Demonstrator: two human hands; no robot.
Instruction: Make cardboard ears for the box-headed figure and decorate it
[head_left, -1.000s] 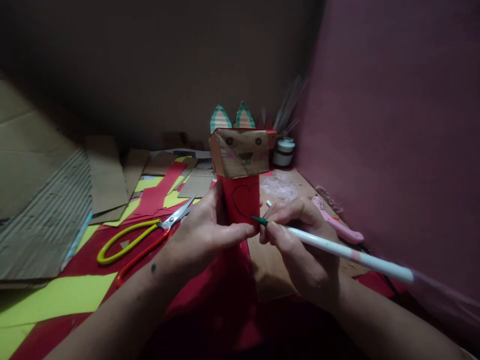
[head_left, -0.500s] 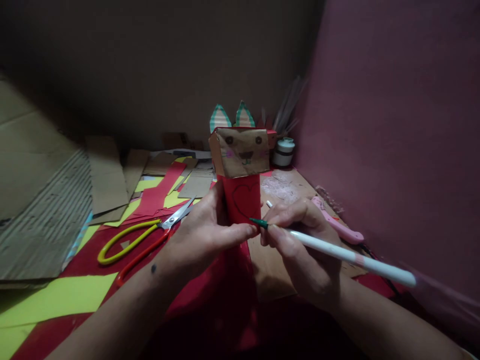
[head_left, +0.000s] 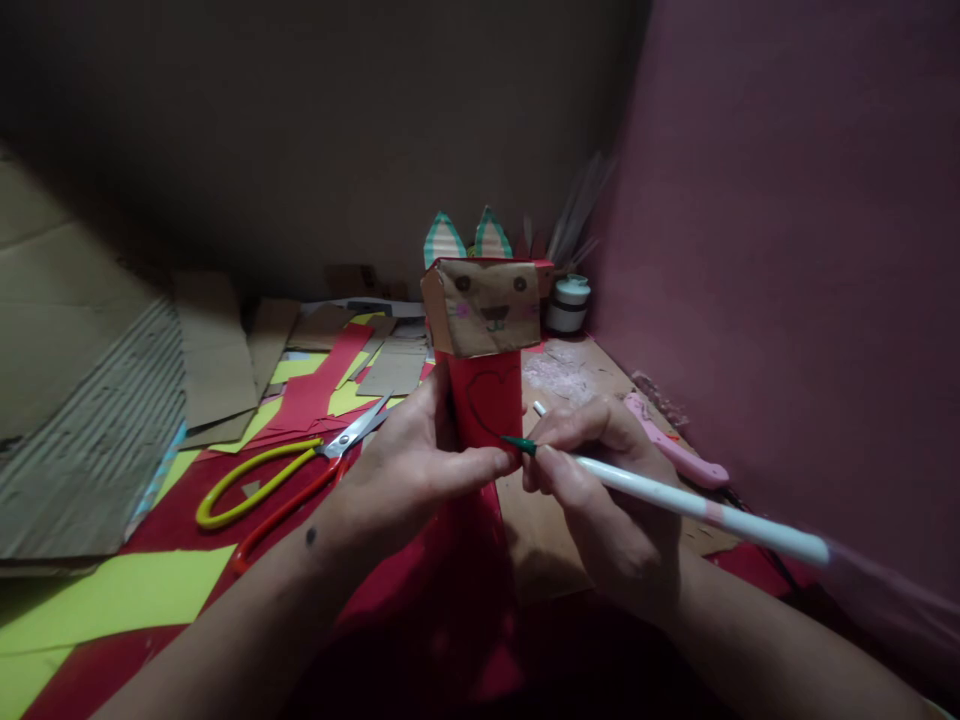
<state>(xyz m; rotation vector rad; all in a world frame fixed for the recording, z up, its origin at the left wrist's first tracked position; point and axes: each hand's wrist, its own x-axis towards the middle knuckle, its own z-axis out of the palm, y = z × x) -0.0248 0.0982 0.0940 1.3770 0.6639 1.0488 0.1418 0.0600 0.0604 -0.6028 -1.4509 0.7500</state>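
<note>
A paper animal figure (head_left: 491,310) stands upright in front of me, with a brown cardboard face, teal-edged pointed ears and a red body. My left hand (head_left: 416,455) grips the red body from the left, its thumb across the lower front. On that front a dark heart outline (head_left: 487,400) is drawn. My right hand (head_left: 607,480) is closed around a white marker (head_left: 697,508) with a green tip, which touches the red paper at the heart's lower end. A second thin white stick end pokes out behind the right fingers.
Scissors (head_left: 337,445) with yellow and red handles lie spread at the left, among red and yellow paper strips (head_left: 330,375) and cardboard pieces (head_left: 214,350). A pink cutter (head_left: 679,450) lies at the right by the pink wall. A small white jar (head_left: 568,303) stands behind.
The figure has shifted very slightly right, with its head a touch lower. Both hands keep their holds, and the marker tip stays at the heart's lower end.
</note>
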